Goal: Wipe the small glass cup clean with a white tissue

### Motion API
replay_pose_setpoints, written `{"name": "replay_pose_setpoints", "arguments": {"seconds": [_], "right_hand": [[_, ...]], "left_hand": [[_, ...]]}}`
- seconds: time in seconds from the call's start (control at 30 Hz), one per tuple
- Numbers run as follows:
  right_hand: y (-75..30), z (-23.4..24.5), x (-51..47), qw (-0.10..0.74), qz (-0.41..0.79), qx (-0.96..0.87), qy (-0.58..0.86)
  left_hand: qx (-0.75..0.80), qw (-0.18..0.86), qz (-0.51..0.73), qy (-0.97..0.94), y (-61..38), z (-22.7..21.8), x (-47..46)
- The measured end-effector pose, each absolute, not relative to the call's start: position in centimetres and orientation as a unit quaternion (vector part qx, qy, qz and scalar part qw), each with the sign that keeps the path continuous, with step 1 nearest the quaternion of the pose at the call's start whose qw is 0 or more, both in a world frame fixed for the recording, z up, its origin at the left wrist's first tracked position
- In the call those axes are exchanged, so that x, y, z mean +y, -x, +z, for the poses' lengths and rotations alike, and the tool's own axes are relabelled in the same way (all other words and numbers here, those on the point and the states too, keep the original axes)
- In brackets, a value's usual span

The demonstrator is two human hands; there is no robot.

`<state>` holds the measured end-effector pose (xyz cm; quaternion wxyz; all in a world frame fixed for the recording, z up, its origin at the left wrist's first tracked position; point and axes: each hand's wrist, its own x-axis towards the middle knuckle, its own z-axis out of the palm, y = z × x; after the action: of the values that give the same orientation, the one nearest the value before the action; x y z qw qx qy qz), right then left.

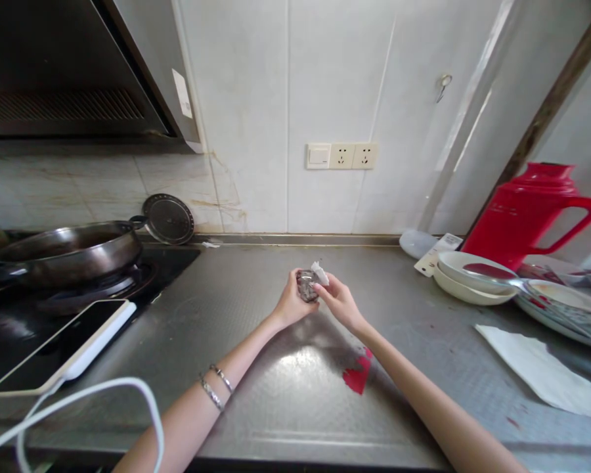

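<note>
My left hand point(292, 300) is wrapped round a small, dark, glassy object point(306, 287) with a mottled surface; its exact kind is hard to make out. A crumpled piece of white tissue point(320, 272) is pinched in my right hand point(339, 301), whose thumb reaches the face of the dark object. Both hands meet over the middle of the metal counter point(246, 282). Below them on the counter lies a torn scrap of red paper point(358, 376), partly beside my right forearm.
To the left, a steel pan point(79, 253) sits on the stove, with a phone point(64, 348) and its white cable in front. Bowls point(473, 292), a patterned plate point(566, 305), a red thermos point(522, 213) and a white tissue sheet point(542, 371) are on the right.
</note>
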<state>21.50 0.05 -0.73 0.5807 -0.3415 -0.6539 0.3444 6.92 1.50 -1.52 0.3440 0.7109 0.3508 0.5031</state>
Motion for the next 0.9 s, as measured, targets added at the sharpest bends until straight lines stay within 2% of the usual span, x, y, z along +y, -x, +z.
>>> {"name": "replay_pose_setpoints", "arguments": {"seconds": [0.17,0.27,0.4,0.53,0.73,0.9], "right_hand": [[-21.6,-1.1,-0.2,0.581,0.169,-0.692,0.393],[-21.6,-0.8,-0.9,0.576,0.064,-0.736,0.349],[-21.6,-0.4,-1.6,0.522,-0.017,-0.803,0.286],[-21.6,-0.3,-1.5,0.487,-0.036,-0.832,0.264],[-21.3,-0.6,-1.3,0.561,0.036,-0.757,0.334],[-21.1,-0.6,-1.7,0.513,-0.001,-0.809,0.286]], "left_hand": [[0.344,0.327,0.515,-0.714,-6.8,-1.9,1.6],[0.344,0.332,0.511,-0.714,-6.8,-1.9,1.6],[0.327,0.334,0.525,-0.711,-6.8,-1.8,1.6],[0.319,0.339,0.539,-0.702,-6.9,-1.9,1.8],[0.327,0.377,0.528,-0.687,-7.4,-1.8,1.2],[0.271,0.434,0.551,-0.66,-7.9,-1.8,1.1]]}}
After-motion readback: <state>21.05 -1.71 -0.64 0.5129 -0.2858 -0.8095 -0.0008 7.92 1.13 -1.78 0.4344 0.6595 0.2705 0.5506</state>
